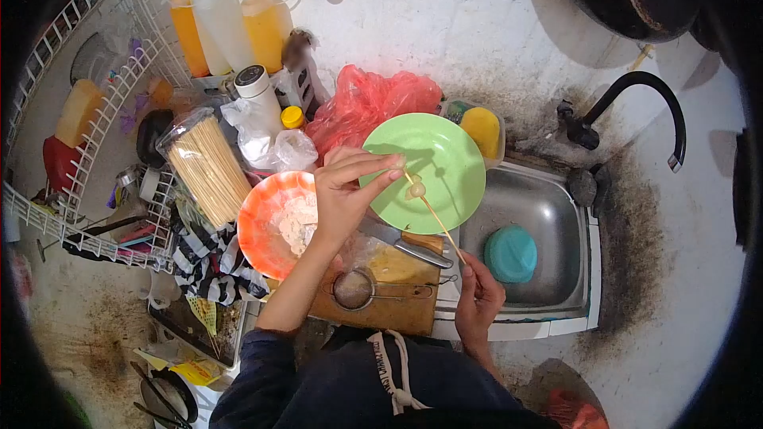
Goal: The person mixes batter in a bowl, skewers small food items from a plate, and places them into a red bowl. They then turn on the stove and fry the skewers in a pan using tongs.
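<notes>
My right hand [480, 300] pinches the lower end of a thin bamboo skewer [442, 226], which slants up to the left. A small pale, roundish piece of food [416, 189] is threaded near its upper end. At that upper end the thumb and fingers of my left hand [350, 191] are closed round the tip; whether they also hold another piece is hidden. Behind the skewer sits a light green plate [461, 143] with nothing visible on it. An orange-and-white bowl [253, 214] holding a pale floury mass [296, 221] is partly covered by my left forearm.
A small strainer [353, 289] and a knife [423, 253] lie on the wooden board [397, 316]. Left stands a pack of skewers [205, 167]. To the right, a sink [548, 191] holds a turquoise object [511, 254] under a black faucet [675, 111]. Behind are a red plastic bag [373, 95] and sauce bottles [266, 32].
</notes>
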The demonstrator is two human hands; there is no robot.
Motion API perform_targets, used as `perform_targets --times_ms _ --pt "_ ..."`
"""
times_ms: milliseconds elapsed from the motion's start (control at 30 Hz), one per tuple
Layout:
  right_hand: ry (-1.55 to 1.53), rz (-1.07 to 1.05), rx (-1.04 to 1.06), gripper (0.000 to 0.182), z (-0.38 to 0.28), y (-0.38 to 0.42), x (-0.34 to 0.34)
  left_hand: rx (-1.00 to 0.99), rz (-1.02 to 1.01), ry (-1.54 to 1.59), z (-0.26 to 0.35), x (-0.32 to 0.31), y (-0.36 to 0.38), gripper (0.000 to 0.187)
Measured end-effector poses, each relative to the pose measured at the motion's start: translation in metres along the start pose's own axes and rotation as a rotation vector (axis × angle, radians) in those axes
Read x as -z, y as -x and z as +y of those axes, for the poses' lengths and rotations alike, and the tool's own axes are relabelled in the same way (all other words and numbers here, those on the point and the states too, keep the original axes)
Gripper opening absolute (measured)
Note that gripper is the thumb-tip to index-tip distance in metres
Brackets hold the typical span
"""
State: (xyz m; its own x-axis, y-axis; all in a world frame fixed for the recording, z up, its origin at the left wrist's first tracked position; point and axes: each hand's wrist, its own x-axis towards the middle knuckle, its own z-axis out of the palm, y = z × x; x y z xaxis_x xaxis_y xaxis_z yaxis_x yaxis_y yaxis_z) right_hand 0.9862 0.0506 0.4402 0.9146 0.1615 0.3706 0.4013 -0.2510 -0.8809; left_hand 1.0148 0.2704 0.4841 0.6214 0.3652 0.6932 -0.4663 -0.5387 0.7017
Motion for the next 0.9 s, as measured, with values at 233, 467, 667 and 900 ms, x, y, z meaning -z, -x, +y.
perform_targets --times_ms 233,467,667,900 --pt "-0.032 0.015 0.037 0.019 0.003 0.000 0.000 0.007 -0.065 -0.018 -0.002 0.001 0.000 0.017" --pt "-0.043 0.025 0.049 0.019 0.004 -0.001 0.000 0.069 -0.089 0.024 0.000 -0.003 0.005 0.019" --pt "-0.081 0.033 0.026 0.019 0.002 0.000 -0.003 0.074 -0.082 0.041 0.000 -0.004 0.009 0.019" --pt "-0.084 0.035 -0.001 0.019 0.008 0.002 -0.001 0.063 -0.130 0.058 -0.003 -0.005 0.012 0.019"
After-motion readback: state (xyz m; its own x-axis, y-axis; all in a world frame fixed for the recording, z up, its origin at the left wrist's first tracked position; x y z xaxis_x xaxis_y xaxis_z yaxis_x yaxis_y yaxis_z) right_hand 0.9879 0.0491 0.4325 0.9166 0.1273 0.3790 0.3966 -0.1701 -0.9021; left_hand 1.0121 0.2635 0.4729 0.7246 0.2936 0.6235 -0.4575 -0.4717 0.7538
